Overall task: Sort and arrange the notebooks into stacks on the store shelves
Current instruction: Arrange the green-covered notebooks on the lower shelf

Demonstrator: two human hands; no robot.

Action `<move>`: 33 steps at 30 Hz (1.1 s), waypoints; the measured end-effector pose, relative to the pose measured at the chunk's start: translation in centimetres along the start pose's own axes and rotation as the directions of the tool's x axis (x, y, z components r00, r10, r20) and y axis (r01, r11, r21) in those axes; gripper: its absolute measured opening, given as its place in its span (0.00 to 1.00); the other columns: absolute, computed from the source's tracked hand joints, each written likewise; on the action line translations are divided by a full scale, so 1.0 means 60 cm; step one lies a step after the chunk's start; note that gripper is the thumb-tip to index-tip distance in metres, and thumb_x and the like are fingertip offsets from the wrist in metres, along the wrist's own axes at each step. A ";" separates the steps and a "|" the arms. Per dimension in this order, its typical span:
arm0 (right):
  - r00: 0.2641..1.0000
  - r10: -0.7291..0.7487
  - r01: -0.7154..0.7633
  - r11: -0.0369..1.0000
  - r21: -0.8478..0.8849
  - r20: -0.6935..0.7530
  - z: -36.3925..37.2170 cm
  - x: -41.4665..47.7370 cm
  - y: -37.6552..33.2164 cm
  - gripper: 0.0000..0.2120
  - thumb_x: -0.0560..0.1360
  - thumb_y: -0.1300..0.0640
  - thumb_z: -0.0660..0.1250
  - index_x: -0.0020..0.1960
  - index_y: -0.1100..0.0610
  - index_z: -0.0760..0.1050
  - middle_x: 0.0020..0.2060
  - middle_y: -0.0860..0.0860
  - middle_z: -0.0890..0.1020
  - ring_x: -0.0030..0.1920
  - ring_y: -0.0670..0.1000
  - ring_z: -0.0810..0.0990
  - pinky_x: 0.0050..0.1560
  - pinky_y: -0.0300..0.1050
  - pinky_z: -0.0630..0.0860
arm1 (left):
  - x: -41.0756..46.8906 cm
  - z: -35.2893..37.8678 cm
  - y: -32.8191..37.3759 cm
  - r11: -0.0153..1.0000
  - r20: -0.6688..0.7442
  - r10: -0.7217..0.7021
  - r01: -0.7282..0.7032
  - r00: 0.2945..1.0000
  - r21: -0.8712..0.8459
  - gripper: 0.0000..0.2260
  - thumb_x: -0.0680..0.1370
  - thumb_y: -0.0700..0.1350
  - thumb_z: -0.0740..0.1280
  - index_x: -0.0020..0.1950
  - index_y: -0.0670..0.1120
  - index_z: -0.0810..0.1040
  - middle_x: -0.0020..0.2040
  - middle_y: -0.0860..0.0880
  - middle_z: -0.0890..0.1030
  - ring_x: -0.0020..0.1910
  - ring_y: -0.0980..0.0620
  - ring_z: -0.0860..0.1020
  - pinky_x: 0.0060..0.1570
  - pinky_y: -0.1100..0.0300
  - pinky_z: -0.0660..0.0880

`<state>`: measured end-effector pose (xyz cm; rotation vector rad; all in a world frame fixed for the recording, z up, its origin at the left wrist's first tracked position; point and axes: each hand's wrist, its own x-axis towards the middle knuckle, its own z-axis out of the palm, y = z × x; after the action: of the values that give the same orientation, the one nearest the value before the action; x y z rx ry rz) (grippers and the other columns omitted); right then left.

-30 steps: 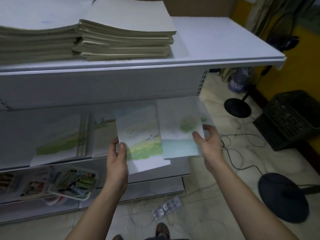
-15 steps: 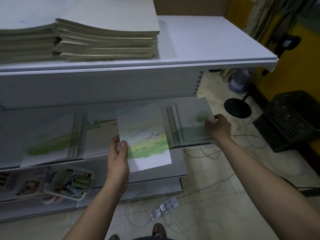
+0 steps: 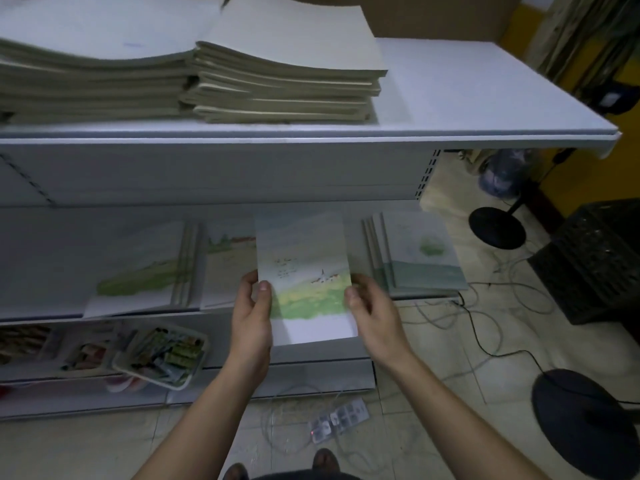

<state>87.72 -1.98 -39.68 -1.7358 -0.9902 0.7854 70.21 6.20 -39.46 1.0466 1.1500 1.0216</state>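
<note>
I hold a notebook with a painted meadow cover (image 3: 304,271) upright in front of the middle shelf (image 3: 52,237). My left hand (image 3: 251,317) grips its left edge, thumb on the cover. My right hand (image 3: 372,317) grips its right edge. On the shelf behind lie a stack with a green hill cover (image 3: 145,271) at the left, a notebook with a sandy landscape cover (image 3: 228,265) beside it, and a stack with a blue-green cover (image 3: 419,258) at the right.
Tall stacks of plain grey-backed notebooks (image 3: 277,74) fill the left of the top shelf (image 3: 485,98). Trays of small packets (image 3: 162,355) sit on the lowest shelf. Cables, a power strip (image 3: 337,417), fan bases (image 3: 495,226) and a black crate (image 3: 595,265) crowd the floor at the right.
My right hand left the blue-green notebook on the right stack and came back to grip the right edge of the meadow notebook. My left hand kept its hold.
</note>
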 end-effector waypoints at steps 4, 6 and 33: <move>0.995 0.084 -0.091 0.983 0.157 0.051 0.086 -0.020 -0.029 0.19 0.82 0.54 0.64 0.72 0.54 0.68 0.59 0.53 0.80 0.50 0.52 0.83 0.34 0.42 0.81 | 0.009 -0.051 0.000 0.999 -0.034 0.024 -0.023 0.999 0.027 0.07 0.86 0.49 0.61 0.61 0.58 0.76 0.61 0.46 0.82 0.62 0.43 0.81 0.66 0.38 0.75; 0.992 0.112 -0.120 0.976 0.183 0.054 0.115 -0.022 -0.042 0.18 0.82 0.57 0.64 0.71 0.53 0.67 0.56 0.55 0.80 0.45 0.54 0.83 0.28 0.41 0.79 | 0.015 -0.081 0.001 0.999 -0.046 0.036 -0.035 0.998 0.033 0.07 0.86 0.50 0.62 0.61 0.59 0.76 0.61 0.48 0.82 0.62 0.45 0.80 0.65 0.44 0.77; 0.998 0.035 -0.055 0.831 -0.553 -0.046 0.537 0.083 -0.184 0.17 0.78 0.43 0.63 0.57 0.55 0.77 0.53 0.54 0.80 0.50 0.58 0.81 0.40 0.46 0.74 | 0.107 -0.568 0.011 0.442 0.089 0.358 -0.253 0.929 0.861 0.17 0.79 0.38 0.68 0.69 0.44 0.77 0.64 0.45 0.78 0.63 0.44 0.77 0.62 0.49 0.74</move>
<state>59.90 18.23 -40.58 -2.2680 -1.2416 0.5152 37.20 16.06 -43.51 2.1089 1.6669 0.7315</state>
